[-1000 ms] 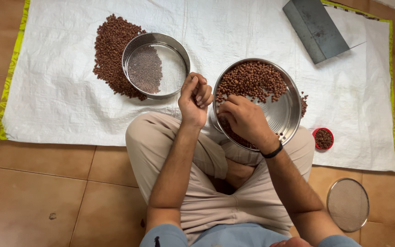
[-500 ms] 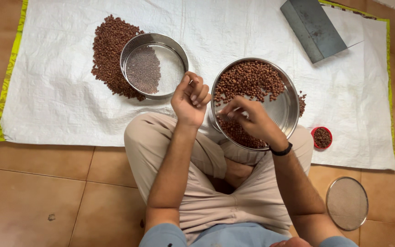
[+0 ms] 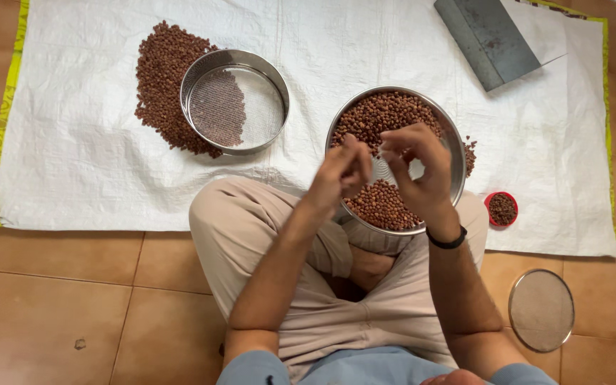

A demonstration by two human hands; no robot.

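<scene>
Both hands hover above the steel bowl (image 3: pixel 450 153) of brown seeds (image 3: pixel 383 114) resting on the lap, left hand (image 3: pixel 344 171) loosely curled, right hand (image 3: pixel 415 160) pinching something tiny, sieve (image 3: pixel 235 100) at ten o'clock.

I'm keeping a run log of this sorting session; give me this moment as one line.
left hand: fingers pinched over steel pan | right hand: raised over brown seeds | sieve: untouched on white sheet
</scene>
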